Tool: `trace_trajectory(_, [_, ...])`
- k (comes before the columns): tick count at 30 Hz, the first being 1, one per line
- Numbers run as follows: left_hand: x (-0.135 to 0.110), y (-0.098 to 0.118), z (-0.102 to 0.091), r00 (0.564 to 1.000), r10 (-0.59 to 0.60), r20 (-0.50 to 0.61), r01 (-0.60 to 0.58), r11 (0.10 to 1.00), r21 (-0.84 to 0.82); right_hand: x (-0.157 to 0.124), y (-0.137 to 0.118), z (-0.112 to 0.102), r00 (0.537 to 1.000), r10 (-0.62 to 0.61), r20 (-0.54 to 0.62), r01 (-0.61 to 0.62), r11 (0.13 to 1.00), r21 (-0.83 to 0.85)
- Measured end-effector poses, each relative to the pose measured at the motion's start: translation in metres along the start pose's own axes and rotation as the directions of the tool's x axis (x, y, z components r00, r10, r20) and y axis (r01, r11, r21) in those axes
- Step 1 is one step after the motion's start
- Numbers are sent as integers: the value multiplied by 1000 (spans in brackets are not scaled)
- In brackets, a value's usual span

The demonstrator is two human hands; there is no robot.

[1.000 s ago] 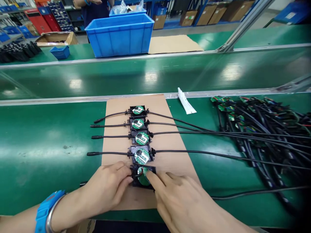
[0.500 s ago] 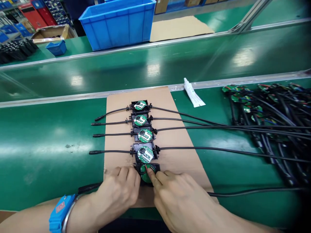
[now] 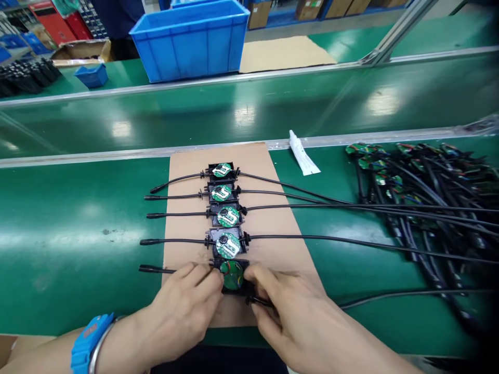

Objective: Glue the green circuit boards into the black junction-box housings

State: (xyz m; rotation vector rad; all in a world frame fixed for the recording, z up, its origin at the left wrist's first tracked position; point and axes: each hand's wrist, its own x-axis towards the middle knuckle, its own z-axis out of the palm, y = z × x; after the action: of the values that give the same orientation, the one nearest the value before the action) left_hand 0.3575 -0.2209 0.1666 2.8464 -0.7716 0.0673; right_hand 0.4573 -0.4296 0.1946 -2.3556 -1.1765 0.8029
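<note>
The nearest black plastic housing (image 3: 236, 291) lies on a cardboard sheet (image 3: 268, 218), with a round green circuit board (image 3: 233, 275) in it. My left hand (image 3: 191, 301) has its fingers curled closed on the housing's left end; a short cable (image 3: 154, 268) comes out from under them. At the right end, my right hand (image 3: 296, 306) pinches the thick black cable (image 3: 259, 300) near its grommet. Parts of the housing's ends are hidden by my fingers. Beyond it, several similar housings, among them one with a board (image 3: 228, 245), line up with cables running left and right.
To the right lies a heap of black cables (image 3: 424, 192) with green boards. A white tube (image 3: 302, 153) is near the metal rail. Across the green surface stand a large blue bin (image 3: 191, 47), a small blue bin (image 3: 91, 76) and a cardboard box (image 3: 81, 52).
My right index finger has come off the circuit board, and the right hand now grips the cable at the housing's right end. The short left cable has swung further up into view.
</note>
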Motion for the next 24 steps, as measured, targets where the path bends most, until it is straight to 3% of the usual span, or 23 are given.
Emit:
trace_trajectory(2, [4, -3, -3, 1000, -21, 4, 21, 999, -47, -4, 2, -1, 999, 42, 1, -42, 999, 17])
trace_trajectory(4, [9, -5, -5, 999, 39, -1, -39, 997, -72, -7, 3, 0, 999, 48, -11, -48, 999, 8])
trace_trajectory(7, [13, -7, -3, 989, 145, -33, -147, 987, -58, -9, 4, 3, 999, 4, -35, -4, 1000, 7])
trace_trajectory(10, [12, -7, 3, 988, 139, -62, -141, 989, -35, -4, 5, 8, 997, -36, -61, 38, 998, 42])
trace_trajectory(14, [9, -6, 6, 990, 124, -60, -127, 991, -51, 4, 11, 15, 996, 74, -57, -70, 996, 64])
trace_trajectory(17, [10, -5, 5, 991, 118, -61, -121, 992, -44, 6, 17, 20, 995, 98, -32, -100, 993, -59])
trace_trajectory(20, [12, -2, 3, 996, 94, -10, -94, 994, -48, 6, 19, 25, 999, 43, -22, -47, 976, -213])
trace_trajectory(24, [19, 5, 2, 994, 83, 70, -79, 995, -58, 6, 15, 35, 988, -31, -152, -44, 884, -466])
